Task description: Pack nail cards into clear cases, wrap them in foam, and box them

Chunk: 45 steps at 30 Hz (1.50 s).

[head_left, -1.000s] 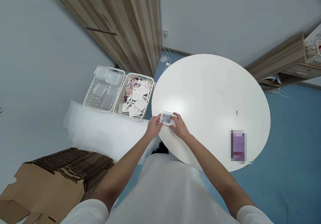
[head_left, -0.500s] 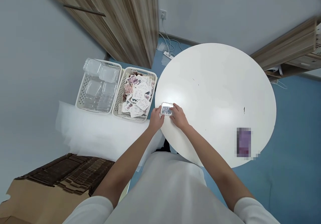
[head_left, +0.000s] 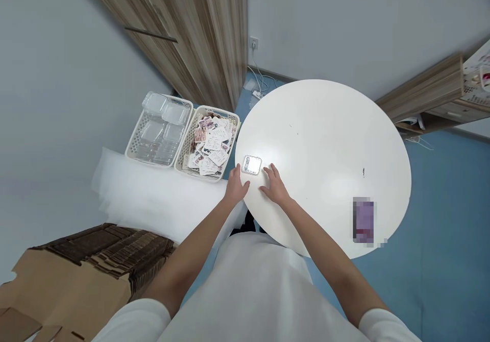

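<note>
A small clear plastic box [head_left: 252, 165] with a pale, shiny top lies flat at the left edge of the round white table [head_left: 325, 127]. What is inside it is too small to make out. My left hand [head_left: 236, 185] is just below and left of the box, thumb and fingers apart, holding nothing. On the other side, my right hand [head_left: 274, 185] hovers at the lower right of the box with its fingers spread and nothing in them.
Left of the table stand a basket [head_left: 176, 153] of clear plastic boxes and a basket [head_left: 219, 178] of printed cards. White foam sheeting [head_left: 164, 194] lies below them, near stacked cardboard [head_left: 72, 281]. A blurred purple item [head_left: 363, 222] rests on the table's right side.
Both hands have let go of the small box and drawn slightly apart, leaving it on the table. The whole view has shifted a little.
</note>
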### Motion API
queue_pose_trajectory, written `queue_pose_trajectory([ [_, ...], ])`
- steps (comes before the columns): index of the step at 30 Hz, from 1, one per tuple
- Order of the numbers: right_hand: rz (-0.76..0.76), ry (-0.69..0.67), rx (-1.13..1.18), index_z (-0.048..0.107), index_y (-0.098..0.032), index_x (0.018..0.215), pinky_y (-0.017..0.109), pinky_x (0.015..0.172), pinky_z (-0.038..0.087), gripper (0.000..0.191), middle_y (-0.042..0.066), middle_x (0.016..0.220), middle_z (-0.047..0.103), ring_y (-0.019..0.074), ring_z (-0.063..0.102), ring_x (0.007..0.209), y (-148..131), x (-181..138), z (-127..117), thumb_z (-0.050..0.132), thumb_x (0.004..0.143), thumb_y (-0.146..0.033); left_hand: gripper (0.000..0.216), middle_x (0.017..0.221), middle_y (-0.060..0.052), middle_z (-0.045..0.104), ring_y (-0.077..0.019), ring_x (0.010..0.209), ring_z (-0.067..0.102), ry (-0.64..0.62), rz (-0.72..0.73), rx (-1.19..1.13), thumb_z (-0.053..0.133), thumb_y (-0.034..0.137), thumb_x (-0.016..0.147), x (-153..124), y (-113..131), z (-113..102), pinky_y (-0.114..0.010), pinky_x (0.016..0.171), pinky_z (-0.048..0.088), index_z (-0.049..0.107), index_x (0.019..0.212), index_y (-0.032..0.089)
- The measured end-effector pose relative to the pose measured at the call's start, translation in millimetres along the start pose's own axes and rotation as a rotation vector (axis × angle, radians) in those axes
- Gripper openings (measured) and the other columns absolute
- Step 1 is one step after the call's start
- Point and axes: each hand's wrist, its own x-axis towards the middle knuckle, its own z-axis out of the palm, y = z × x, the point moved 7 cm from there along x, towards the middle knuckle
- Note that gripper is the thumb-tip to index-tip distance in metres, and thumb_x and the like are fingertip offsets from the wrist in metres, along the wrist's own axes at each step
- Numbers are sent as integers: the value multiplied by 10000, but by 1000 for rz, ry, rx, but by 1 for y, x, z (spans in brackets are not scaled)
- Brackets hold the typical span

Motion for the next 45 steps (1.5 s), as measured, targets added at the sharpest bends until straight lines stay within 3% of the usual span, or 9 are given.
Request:
queue_pose_trajectory([
  [5, 31, 0, 46, 247, -262, 1305, 398, 853, 451, 625, 114, 1407, 178, 201, 536, 1001, 18, -42, -18, 521, 744, -252, 549, 1251, -129, 402, -252, 1172, 383, 36, -24, 65, 493, 309, 758, -47, 6, -7, -396, 946, 351, 354, 1267, 158],
  [11, -84, -78, -39, 272, -241, 1293, 375, 800, 477, 540, 108, 1371, 262, 176, 563, 924, 25, -78, -7, 446, 781, -243, 495, 1162, -117, 524, -224, 1005, 532, -174, -147, 135, 442, 403, 782, -143, -13, 7, -340, 829, 426, 427, 1219, 172],
  [16, -470, -222, -255, 372, -203, 1248, 431, 927, 379, 492, 106, 1317, 378, 257, 390, 1178, -24, -82, 32, 465, 767, -172, 544, 1205, -120, 520, -297, 1081, 493, -319, -394, 255, 536, 439, 690, -215, -59, 3, -380, 823, 408, 464, 1185, 223],
  [20, -637, -391, -388, 487, -190, 1151, 427, 896, 391, 398, 117, 1210, 494, 272, 469, 1094, -60, -75, 71, 504, 755, -171, 548, 1199, -124, 522, -294, 1099, 480, -179, -487, 229, 518, 457, 697, -243, -78, -18, -380, 849, 389, 460, 1183, 212],
  [26, -606, -597, -509, 519, -199, 1119, 401, 826, 434, 409, 124, 1151, 543, 280, 507, 1054, -90, -52, 132, 585, 717, -236, 518, 1232, -126, 480, -290, 1141, 427, 48, -485, 217, 494, 441, 727, -241, -87, -58, -385, 892, 355, 463, 1182, 194],
  [30, -582, -507, -499, 435, -195, 1207, 425, 923, 359, 525, 132, 1318, 392, 289, 364, 1205, -122, -27, 162, 597, 710, -252, 531, 1319, -136, 381, -306, 1220, 327, 68, -460, 282, 515, 388, 727, -214, -102, -81, -417, 952, 297, 438, 1212, 187],
  [35, -401, -398, -446, 287, -147, 1304, 435, 952, 317, 698, 170, 1369, 279, 302, 264, 1262, -147, 10, 190, 598, 706, -323, 575, 1396, -134, 272, -309, 1275, 239, 98, -411, 183, 523, 350, 732, -179, -130, -93, -437, 983, 260, 378, 1264, 185],
  [39, -268, -282, -446, 267, -166, 1308, 471, 894, 353, 704, 175, 1271, 389, 328, 383, 1169, -146, 30, 203, 592, 698, -298, 716, 1438, -120, 174, -303, 1309, 151, 49, -430, 76, 540, 355, 709, -173, -151, -86, -434, 1015, 214, 248, 1337, 172],
  [45, -306, -151, -390, 371, -184, 1235, 371, 766, 434, 469, 116, 1070, 530, 244, 538, 951, -157, 33, 203, 453, 787, -296, 778, 1455, -108, 97, -282, 1322, 111, 80, -429, -52, 520, 357, 725, -178, -158, -85, -424, 1023, 204, 128, 1373, 182],
])
